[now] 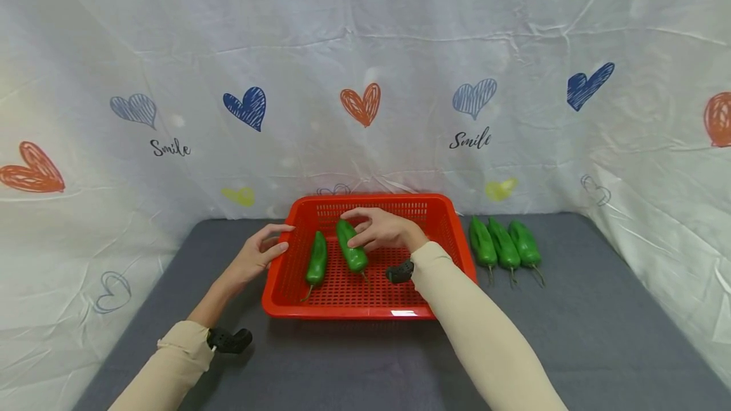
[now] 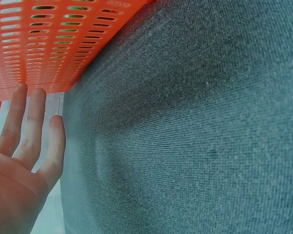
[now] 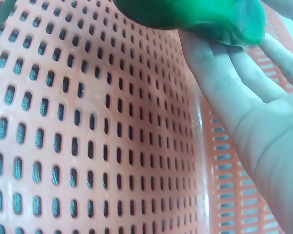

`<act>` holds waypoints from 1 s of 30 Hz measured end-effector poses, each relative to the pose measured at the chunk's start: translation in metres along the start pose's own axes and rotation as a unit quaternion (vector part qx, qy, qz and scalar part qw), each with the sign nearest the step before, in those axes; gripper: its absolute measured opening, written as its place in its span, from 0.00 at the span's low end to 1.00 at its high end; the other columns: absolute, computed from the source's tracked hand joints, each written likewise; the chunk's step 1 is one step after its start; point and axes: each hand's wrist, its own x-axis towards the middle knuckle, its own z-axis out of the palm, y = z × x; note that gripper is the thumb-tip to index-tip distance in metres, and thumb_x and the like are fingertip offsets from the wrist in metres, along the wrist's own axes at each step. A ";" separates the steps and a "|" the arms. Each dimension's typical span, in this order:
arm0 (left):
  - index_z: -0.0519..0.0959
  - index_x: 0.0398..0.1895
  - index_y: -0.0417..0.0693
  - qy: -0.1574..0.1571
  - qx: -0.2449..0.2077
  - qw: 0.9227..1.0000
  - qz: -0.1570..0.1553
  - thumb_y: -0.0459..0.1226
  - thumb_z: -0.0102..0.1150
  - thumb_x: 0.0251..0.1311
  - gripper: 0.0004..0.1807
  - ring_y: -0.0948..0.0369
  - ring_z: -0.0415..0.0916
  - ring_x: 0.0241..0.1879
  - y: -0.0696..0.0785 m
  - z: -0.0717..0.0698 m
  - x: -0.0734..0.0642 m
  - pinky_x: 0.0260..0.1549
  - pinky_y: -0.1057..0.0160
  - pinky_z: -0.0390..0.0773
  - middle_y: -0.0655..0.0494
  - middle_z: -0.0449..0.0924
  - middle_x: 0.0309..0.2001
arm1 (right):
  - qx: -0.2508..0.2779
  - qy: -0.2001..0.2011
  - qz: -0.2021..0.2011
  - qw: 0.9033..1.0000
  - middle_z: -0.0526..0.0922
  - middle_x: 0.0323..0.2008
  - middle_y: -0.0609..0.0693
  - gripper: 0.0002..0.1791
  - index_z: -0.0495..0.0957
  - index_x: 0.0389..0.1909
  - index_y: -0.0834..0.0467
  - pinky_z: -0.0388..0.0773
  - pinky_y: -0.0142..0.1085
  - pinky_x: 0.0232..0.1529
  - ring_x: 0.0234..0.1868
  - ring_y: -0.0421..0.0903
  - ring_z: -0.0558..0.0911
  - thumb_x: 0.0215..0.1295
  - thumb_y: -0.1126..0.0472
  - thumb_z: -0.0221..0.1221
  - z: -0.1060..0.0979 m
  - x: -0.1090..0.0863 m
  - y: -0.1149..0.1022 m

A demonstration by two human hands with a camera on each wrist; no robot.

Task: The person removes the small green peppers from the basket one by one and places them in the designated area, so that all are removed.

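In the head view, my right hand holds a long green pepper between thumb and fingers inside a red plastic basket. The pepper's stem points toward me. The right wrist view shows the fingers under this pepper, above the slotted basket floor. To its left, another green pepper lies in the basket. My left hand touches the basket's left rim with thumb and fingertips. Its fingers look nearly straight outside the basket wall in the left wrist view.
Three green peppers lie side by side right of the basket: a near one, a middle one and an outer one. Dark grey cloth covers the table. Behind hangs a white curtain printed with hearts.
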 end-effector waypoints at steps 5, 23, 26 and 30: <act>0.67 0.71 0.41 -0.001 -0.001 1.000 0.001 0.35 0.54 0.76 0.24 0.45 0.81 0.50 -0.001 0.000 0.001 0.38 0.50 0.85 0.29 0.70 0.62 | 0.001 0.008 -0.001 1.000 0.80 0.55 0.64 0.37 0.65 0.73 0.56 0.79 0.54 0.53 0.51 0.57 0.82 0.65 0.70 0.66 -0.005 -0.005 -0.004; 0.66 0.72 0.40 -0.004 -0.004 1.000 0.001 0.35 0.54 0.77 0.24 0.44 0.80 0.50 -0.002 0.000 0.001 0.39 0.51 0.85 0.28 0.69 0.63 | 0.016 0.040 -0.019 0.999 0.80 0.52 0.65 0.42 0.60 0.76 0.60 0.82 0.53 0.48 0.47 0.57 0.84 0.63 0.73 0.67 -0.010 -0.023 -0.025; 0.66 0.72 0.40 -0.004 -0.003 1.000 0.001 0.35 0.54 0.77 0.24 0.43 0.80 0.51 -0.001 0.000 0.000 0.39 0.51 0.85 0.28 0.69 0.63 | 0.010 0.049 -0.022 0.999 0.80 0.52 0.65 0.42 0.59 0.77 0.60 0.82 0.53 0.48 0.47 0.58 0.84 0.64 0.73 0.66 -0.010 -0.028 -0.030; 0.66 0.72 0.40 -0.003 -0.001 1.000 0.002 0.35 0.54 0.77 0.24 0.44 0.80 0.51 -0.001 0.000 0.000 0.39 0.51 0.85 0.28 0.69 0.63 | 0.007 0.053 -0.026 0.998 0.79 0.54 0.66 0.43 0.57 0.78 0.60 0.82 0.54 0.48 0.49 0.58 0.84 0.65 0.73 0.66 -0.011 -0.036 -0.038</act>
